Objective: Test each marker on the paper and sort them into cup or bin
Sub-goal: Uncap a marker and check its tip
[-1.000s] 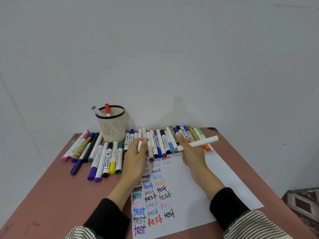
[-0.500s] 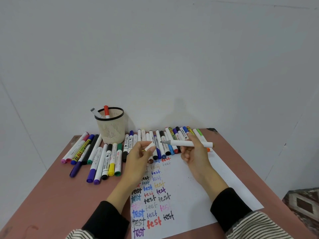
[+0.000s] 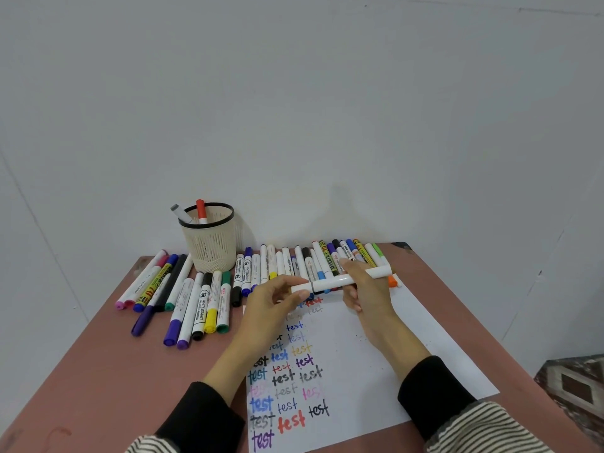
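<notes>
My right hand [image 3: 366, 289] grips a white marker [image 3: 346, 280] held level above the top of the paper [image 3: 408, 348]. My left hand [image 3: 274, 305] pinches the marker's white cap [image 3: 300, 287] at its left end, and the cap sits against the barrel. The sheet carries rows of the word "test" in many colours. A cream mesh cup [image 3: 210, 240] with a black rim stands at the back left and holds a grey-capped and a red-capped marker.
Several markers [image 3: 183, 299] lie in a group left of the paper, below the cup. Another row of markers [image 3: 294, 263] lines the table's far edge behind my hands. The brown table [image 3: 98, 371] ends close to the wall. No bin shows.
The cap in my left hand has come up against the marker's tip. My right hand has turned the marker level and lowered it slightly.
</notes>
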Demonstrator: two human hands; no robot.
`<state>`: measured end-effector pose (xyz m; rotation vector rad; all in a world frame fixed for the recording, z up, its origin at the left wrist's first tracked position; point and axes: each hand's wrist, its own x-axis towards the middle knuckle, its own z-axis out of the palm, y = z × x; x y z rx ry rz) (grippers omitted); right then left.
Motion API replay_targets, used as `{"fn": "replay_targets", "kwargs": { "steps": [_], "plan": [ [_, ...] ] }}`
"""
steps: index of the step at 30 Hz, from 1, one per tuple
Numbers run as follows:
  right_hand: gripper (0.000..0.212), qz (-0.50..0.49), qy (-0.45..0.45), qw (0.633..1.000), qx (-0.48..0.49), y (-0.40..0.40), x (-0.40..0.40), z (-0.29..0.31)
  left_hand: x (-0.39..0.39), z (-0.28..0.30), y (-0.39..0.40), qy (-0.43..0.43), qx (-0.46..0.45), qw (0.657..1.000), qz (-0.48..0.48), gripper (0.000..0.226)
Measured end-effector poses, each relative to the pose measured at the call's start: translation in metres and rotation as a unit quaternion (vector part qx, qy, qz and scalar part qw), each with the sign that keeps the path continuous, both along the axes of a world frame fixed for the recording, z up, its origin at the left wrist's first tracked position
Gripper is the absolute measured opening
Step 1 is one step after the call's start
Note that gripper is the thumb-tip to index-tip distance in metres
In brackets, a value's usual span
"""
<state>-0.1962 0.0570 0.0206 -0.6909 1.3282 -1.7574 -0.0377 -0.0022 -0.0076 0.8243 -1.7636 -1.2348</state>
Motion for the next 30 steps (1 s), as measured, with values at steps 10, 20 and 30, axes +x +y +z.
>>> {"fn": "replay_targets", "kwargs": {
  "steps": [10, 20, 30],
  "plan": [
    [0.028, 0.019, 0.029, 0.999, -0.023, 0.003, 0.006, 0.007, 0.007, 0.010, 0.001, 0.013, -0.002, 1.000, 0.001, 0.018],
    [0.032, 0.024, 0.046, 0.998, -0.044, 0.003, 0.010, 0.007, 0.013, 0.021, 0.000, 0.012, 0.006, 1.000, -0.005, 0.022],
    [0.035, 0.023, 0.046, 0.997, -0.065, 0.004, 0.011, 0.008, 0.011, 0.021, 0.003, 0.039, 0.030, 0.999, -0.012, 0.022]
  ]
}}
